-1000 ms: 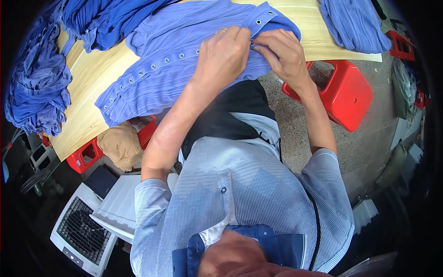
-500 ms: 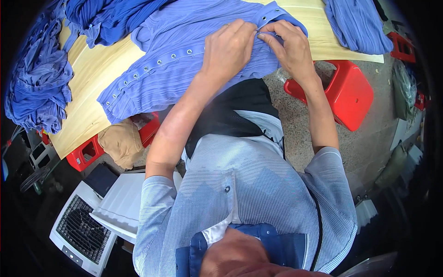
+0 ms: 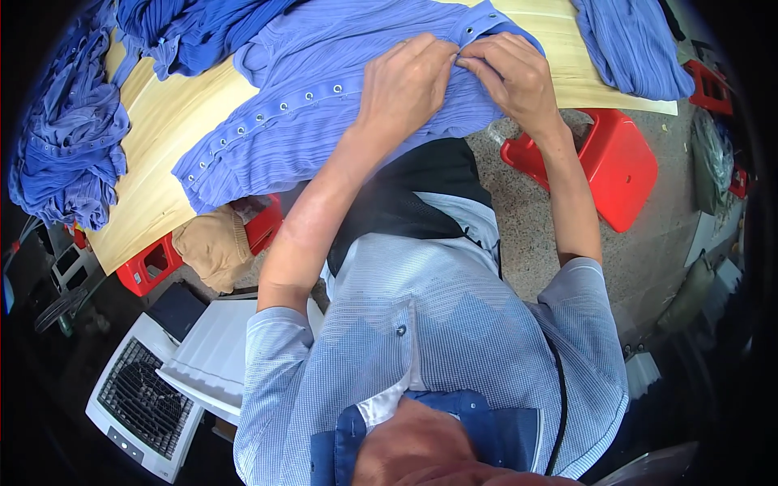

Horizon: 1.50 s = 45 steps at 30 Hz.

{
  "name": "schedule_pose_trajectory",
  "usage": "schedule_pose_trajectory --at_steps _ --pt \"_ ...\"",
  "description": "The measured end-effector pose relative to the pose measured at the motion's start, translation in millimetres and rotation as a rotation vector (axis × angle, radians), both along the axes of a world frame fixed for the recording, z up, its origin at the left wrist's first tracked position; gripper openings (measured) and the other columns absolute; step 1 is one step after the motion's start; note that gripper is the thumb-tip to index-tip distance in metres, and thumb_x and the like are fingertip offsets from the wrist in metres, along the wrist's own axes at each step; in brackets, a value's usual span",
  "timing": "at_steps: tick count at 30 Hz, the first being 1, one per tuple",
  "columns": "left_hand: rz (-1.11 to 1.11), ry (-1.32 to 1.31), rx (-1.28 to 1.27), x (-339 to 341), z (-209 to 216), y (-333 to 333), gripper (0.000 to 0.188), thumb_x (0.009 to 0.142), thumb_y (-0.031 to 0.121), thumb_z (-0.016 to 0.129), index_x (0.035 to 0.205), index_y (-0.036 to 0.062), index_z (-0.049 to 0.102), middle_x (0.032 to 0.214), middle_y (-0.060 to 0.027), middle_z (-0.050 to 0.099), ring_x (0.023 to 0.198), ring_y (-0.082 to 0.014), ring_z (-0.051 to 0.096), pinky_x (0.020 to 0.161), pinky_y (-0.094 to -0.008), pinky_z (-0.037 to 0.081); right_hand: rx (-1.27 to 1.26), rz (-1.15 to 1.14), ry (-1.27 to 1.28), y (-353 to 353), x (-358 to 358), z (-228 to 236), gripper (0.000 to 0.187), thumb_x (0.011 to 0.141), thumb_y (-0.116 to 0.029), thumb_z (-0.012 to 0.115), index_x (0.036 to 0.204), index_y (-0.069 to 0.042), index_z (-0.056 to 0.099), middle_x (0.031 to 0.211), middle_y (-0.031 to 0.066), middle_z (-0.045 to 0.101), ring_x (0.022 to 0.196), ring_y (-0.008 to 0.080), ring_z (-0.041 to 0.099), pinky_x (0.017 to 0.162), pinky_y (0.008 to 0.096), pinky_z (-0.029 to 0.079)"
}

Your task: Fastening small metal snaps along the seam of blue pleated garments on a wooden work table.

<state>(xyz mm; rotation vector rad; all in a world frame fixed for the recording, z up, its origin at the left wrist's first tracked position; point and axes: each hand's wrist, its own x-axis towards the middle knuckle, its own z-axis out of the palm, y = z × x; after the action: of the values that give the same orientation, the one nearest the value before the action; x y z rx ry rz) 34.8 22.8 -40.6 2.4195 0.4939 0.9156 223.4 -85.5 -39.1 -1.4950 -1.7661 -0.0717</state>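
A blue ribbed knit garment (image 3: 296, 139) with a row of round, dark-centred fasteners (image 3: 309, 95) along its front edge lies spread on the table before me. My left hand (image 3: 408, 87) is closed, its fingertips pinching the garment's edge close to the collar end. Meeting it there, my right hand (image 3: 517, 85) pinches the same edge between thumb and fingers. The two sets of fingertips nearly touch. Whatever small part sits between them is hidden. Two more fasteners (image 3: 469, 31) show on the band just beyond my fingers.
Heaps of similar blue garments lie at the left (image 3: 65, 154), far left (image 3: 190, 32) and right (image 3: 632, 49) of the pale wooden table (image 3: 150, 190). Red plastic stools (image 3: 624, 166) stand below its edge. A tan cloth (image 3: 215, 247) and a white air cooler (image 3: 146, 405) are at lower left.
My right fingers have closed in more tightly at the edge, and the thin strip seen between the hands is now covered. Otherwise the hands and garment shift only slightly in the picture.
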Motion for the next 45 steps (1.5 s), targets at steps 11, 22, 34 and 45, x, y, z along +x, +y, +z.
schedule_pose_trajectory --at_steps 11,22,34,45 --pt "0.008 -0.023 -0.028 -2.3 -9.9 4.3 0.011 0.097 0.006 0.077 0.107 0.0088 0.081 0.094 -0.0107 0.075 0.086 -0.0357 0.075 0.074 -0.0448 0.061 -0.158 0.061 0.106 2.7 1.4 8.3 0.014 0.092 -0.005 0.085 0.103 0.0 0.077 0.096 0.0122 0.078 0.091 0.0321 0.075 0.084 0.0409 0.057" --pt "-0.022 -0.025 -0.072 -3.1 -6.6 5.0 0.01 0.097 0.008 0.078 0.107 0.0062 0.078 0.095 -0.0122 0.074 0.088 -0.0382 0.075 0.075 -0.0486 0.061 -0.151 -0.026 0.162 -0.4 -6.2 8.6 0.013 0.091 0.0 0.085 0.1 0.001 0.077 0.095 0.0124 0.078 0.087 0.0315 0.075 0.081 0.0398 0.056" --pt "-0.125 0.147 0.175 -16.0 11.6 0.4 0.03 0.097 0.015 0.077 0.127 0.0155 0.079 0.093 -0.0032 0.066 0.085 -0.0266 0.069 0.071 -0.0396 0.059 0.051 0.017 -0.347 -20.3 11.9 18.3 0.026 0.08 -0.001 0.082 0.105 -0.002 0.078 0.098 0.0084 0.078 0.09 0.0266 0.075 0.084 0.0398 0.061" --pt "-0.079 0.196 0.066 11.4 21.3 -11.9 0.017 0.093 0.019 0.087 0.099 0.0047 0.081 0.084 -0.0094 0.067 0.076 -0.0314 0.069 0.068 -0.046 0.057 0.0 -0.13 -0.052 -39.7 10.0 -0.7 0.029 0.081 -0.005 0.094 0.109 -0.004 0.084 0.098 0.0069 0.078 0.087 0.0274 0.074 0.078 0.0399 0.059"
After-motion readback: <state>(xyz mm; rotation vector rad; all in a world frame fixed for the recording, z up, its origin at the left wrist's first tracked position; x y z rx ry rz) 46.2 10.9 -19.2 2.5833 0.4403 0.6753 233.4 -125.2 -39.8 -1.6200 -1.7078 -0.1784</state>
